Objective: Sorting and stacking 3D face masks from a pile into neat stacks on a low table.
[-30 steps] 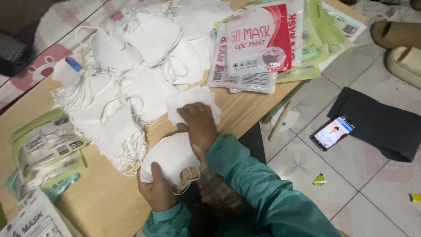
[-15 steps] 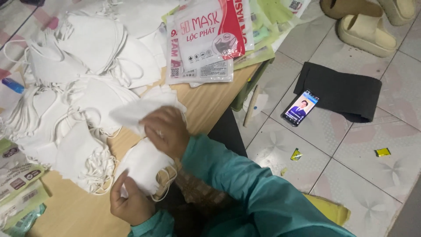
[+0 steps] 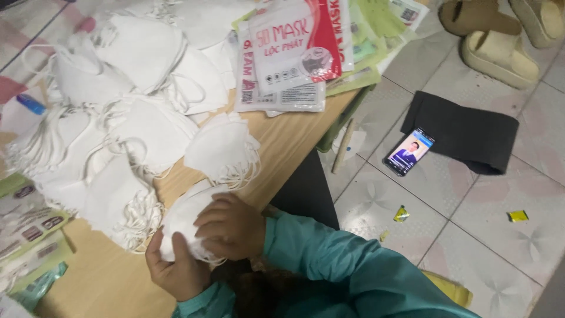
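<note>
Both hands hold a small stack of white face masks at the near edge of a low wooden table. My left hand grips the stack from below, thumb on its left side. My right hand, in a teal sleeve, presses on the stack from the right. Just beyond lies another short stack of white masks with ear loops hanging off its edge. More white masks are heaped over the left of the table.
Printed mask packets lie at the table's far side, green packets at the left. On the tiled floor: a lit phone, a black cloth, tan slippers, small yellow wrappers.
The upper stack that my right hand touched now lies free on the table. My right hand has come down onto the stack in my left hand. The view shifted right.
</note>
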